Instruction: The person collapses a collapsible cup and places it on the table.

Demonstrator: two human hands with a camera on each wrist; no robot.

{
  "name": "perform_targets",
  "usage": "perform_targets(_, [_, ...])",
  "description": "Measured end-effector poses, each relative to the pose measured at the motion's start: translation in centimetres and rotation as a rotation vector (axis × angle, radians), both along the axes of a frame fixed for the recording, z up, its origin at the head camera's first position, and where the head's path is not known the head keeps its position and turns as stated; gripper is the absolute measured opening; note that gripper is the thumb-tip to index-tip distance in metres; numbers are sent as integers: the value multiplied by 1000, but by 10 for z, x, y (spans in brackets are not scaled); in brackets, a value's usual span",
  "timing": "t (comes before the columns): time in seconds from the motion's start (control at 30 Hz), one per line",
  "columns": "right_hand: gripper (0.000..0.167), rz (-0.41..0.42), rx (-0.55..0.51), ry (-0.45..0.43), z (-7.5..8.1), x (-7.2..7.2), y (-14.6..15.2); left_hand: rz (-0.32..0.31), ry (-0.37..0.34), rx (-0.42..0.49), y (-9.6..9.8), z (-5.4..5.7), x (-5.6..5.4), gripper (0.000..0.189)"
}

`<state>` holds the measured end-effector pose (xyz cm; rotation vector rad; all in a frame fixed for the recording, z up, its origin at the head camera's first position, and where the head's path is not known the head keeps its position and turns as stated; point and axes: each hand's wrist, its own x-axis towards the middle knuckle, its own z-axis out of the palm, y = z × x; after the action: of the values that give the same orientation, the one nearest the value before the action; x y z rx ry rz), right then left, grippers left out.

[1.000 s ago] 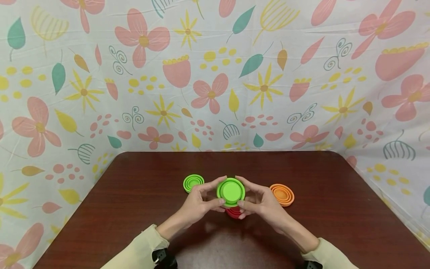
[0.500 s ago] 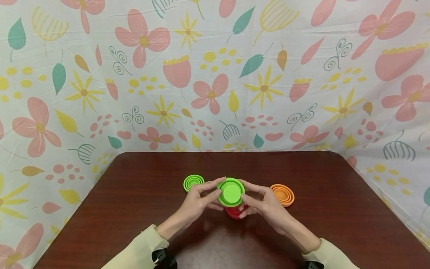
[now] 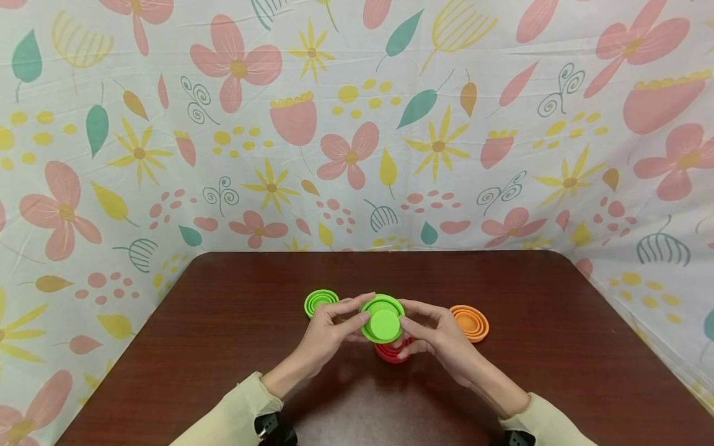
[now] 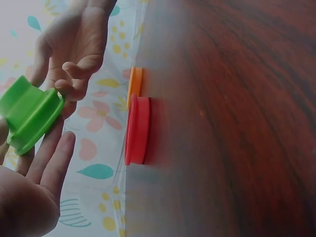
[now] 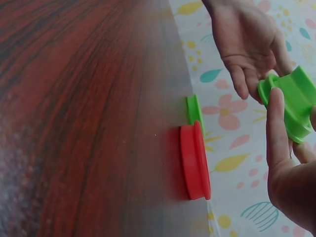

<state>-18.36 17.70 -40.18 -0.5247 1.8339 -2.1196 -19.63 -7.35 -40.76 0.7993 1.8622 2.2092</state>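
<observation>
Between both hands, above the table, a green collapsible silicone cup (image 3: 384, 322) is held with its flat round base turned toward the head camera. My left hand (image 3: 333, 331) pinches its left rim between thumb and fingers. On the opposite rim, my right hand (image 3: 443, 334) grips with thumb and index finger, its other fingers partly curled below. In the left wrist view the held cup (image 4: 32, 113) looks partly extended, with a stepped wall. Directly beneath it lies a red collapsible cup (image 3: 390, 354), folded flat and partly covered by the green one and the right fingers.
A second green collapsible cup (image 3: 320, 301) lies folded behind the left hand. An orange one (image 3: 469, 323) rests to the right, by the right hand. The dark brown table (image 3: 234, 310) ends against a flower-print cloth (image 3: 346, 204) at the back.
Both thumbs have shifted from the cup's lower rim up to its sides. The cup has tilted slightly, and more of the red cup shows below. The cups on the table stay put.
</observation>
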Motion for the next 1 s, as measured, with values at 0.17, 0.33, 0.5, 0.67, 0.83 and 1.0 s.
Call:
perform_targets(0.17, [42,-6,-8,11,1,0,-1,14,-26,-21,0,2,1,40])
perform_targets(0.33, [37,-15,-9,1,1,1,-2,9,-46,-23,1,3,1,40])
perform_targets(0.5, [35,-29,2,-26,3,0,-2,11,-51,-14,3,3,1,39])
perform_targets(0.67, [34,-28,8,-32,6,0,-4,16,-46,-17,3,4,2,38])
perform_targets(0.83, [33,-16,8,-36,8,0,-4,30,-81,-38,4,6,3,38])
perform_targets(1.0, [32,-19,9,-54,8,0,-3,34,-98,-49,5,7,4,37])
